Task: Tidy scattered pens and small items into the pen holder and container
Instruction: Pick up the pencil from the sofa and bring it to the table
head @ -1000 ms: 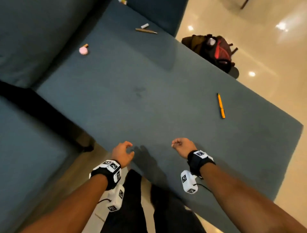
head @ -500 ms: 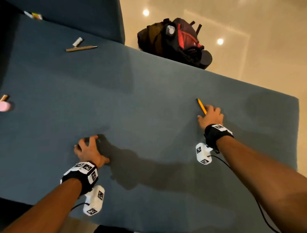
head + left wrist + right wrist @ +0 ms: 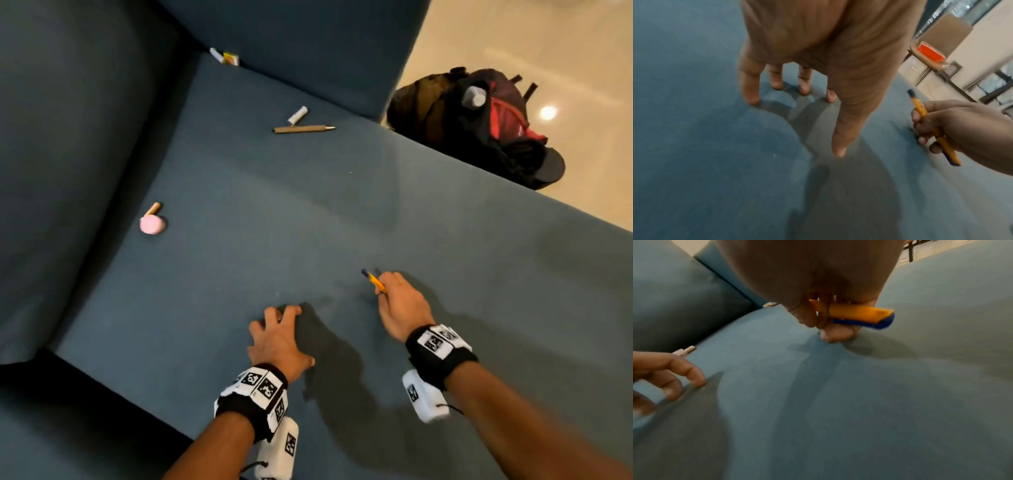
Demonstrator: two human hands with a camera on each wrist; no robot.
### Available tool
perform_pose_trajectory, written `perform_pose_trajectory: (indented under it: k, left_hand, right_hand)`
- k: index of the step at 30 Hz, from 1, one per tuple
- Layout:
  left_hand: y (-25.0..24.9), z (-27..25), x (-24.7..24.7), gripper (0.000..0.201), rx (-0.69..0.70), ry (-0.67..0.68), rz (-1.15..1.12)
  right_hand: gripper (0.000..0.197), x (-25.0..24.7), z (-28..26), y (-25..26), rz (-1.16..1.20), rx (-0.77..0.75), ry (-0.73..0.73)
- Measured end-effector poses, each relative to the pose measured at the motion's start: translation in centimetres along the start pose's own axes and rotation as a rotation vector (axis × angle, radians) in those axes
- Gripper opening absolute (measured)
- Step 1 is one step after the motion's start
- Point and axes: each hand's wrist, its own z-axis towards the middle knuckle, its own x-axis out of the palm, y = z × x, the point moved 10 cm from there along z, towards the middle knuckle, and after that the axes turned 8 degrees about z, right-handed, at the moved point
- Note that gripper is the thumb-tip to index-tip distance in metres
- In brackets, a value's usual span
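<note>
Surface: blue-grey fabric sofa seat (image 3: 239, 260).
Right hand (image 3: 402, 310): fingers curled round a yellow-orange pen with a dark blue cap and clip (image 3: 374, 281), lifted just above the seat, one end jutting past the knuckles.
Left hand (image 3: 279, 337): spread, fingertips (image 3: 777, 84) pressing the seat, holding nothing.
Loose items: brown pen (image 3: 303, 129) beside a small white cylinder (image 3: 297, 115); pink round object (image 3: 152, 224) touching a tan stub; small white and yellow item (image 3: 226, 57) in the far corner.
Floor: dark backpack with red panel (image 3: 479, 120).

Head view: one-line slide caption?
Right hand grips orange pen; left hand braces fingertips on blue sofa seat.
</note>
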Motion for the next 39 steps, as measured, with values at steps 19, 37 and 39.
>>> perform_pose_trajectory:
  k: [19,37,39]
  left_hand:
    - [6.9,14.6,-11.9,0.138,0.164,0.018,0.129]
    - [6.7,14.4,-12.5,0.137,0.221,0.014,0.136]
    - [6.7,14.3,-12.5,0.136,0.223,0.014,0.132]
  right_hand:
    - [0.038,-1.0,28.3,18.9,-0.392,-0.133,-0.206]
    - [0.012,-1.4,27.6,22.6,-0.198,0.007,-0.069]
    - [0.006,-1.0,29.5,22.5,0.008,0.110,-0.044]
